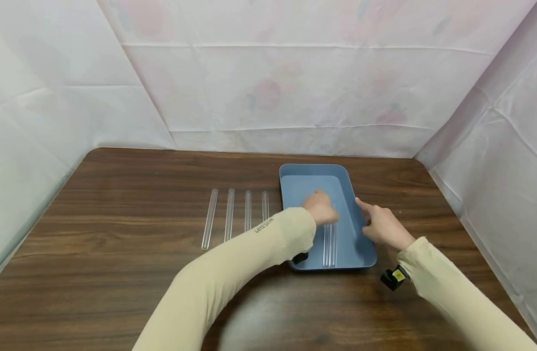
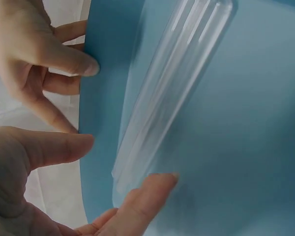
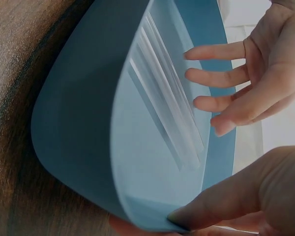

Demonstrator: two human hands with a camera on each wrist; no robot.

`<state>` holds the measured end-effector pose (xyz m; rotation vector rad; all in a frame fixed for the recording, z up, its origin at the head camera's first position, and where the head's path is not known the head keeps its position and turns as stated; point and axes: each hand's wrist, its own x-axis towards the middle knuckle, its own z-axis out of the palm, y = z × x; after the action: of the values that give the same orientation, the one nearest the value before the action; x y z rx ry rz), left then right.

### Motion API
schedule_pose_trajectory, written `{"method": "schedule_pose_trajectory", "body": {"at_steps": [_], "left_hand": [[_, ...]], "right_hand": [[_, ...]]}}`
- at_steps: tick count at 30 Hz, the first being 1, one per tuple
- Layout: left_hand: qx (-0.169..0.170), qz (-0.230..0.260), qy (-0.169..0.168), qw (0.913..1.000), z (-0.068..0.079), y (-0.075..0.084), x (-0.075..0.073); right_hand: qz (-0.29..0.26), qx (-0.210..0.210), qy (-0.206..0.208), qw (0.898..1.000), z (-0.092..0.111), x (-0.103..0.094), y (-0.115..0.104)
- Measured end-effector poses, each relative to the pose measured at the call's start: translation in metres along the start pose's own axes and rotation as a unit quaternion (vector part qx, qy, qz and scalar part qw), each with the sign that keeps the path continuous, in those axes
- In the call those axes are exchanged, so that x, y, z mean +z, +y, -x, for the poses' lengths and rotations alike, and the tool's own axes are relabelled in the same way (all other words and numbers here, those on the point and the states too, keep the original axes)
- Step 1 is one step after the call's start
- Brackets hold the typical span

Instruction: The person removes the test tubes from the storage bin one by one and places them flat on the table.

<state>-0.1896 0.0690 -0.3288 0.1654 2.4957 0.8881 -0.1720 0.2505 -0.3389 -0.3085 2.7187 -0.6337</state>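
Note:
Clear test tubes (image 1: 330, 246) lie side by side in the blue rectangular tray (image 1: 314, 183), lengthwise near its front end. My left hand (image 1: 321, 207) is over the tray at the far ends of these tubes. In the left wrist view its thumb and index finger are spread apart beside the tubes (image 2: 172, 88), with nothing between them. The right hand (image 1: 384, 226) holds the tray's right side. Seen from the right wrist, the thumb (image 3: 211, 204) presses the inside of the rim while fingers sit underneath outside.
Several more clear test tubes (image 1: 210, 219) lie in a spaced row on the brown wooden table (image 1: 119, 204), left of the tray. My left sleeve (image 1: 246, 248) crosses in front of their near ends. White patterned sheets (image 1: 268, 87) hang behind and beside the table.

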Motion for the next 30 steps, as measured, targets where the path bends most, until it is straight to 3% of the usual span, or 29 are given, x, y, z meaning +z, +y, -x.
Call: {"method": "schedule_pose_trajectory", "body": {"at_steps": [8,16,30], "left_hand": [[-0.026,-0.023,0.009,0.9994,-0.002,0.008,0.015],[-0.04,-0.071,0.007,0.9967,-0.002,0.013,0.021],[-0.018,-0.093,-0.006,0.9954,0.001,0.01,0.022]], "right_hand": [[0.003,-0.007,0.005,1.0,0.001,0.001,0.001],[0.003,-0.006,0.007,1.0,0.001,0.001,0.001],[0.0,-0.006,0.005,1.0,0.002,0.001,0.001]]}}
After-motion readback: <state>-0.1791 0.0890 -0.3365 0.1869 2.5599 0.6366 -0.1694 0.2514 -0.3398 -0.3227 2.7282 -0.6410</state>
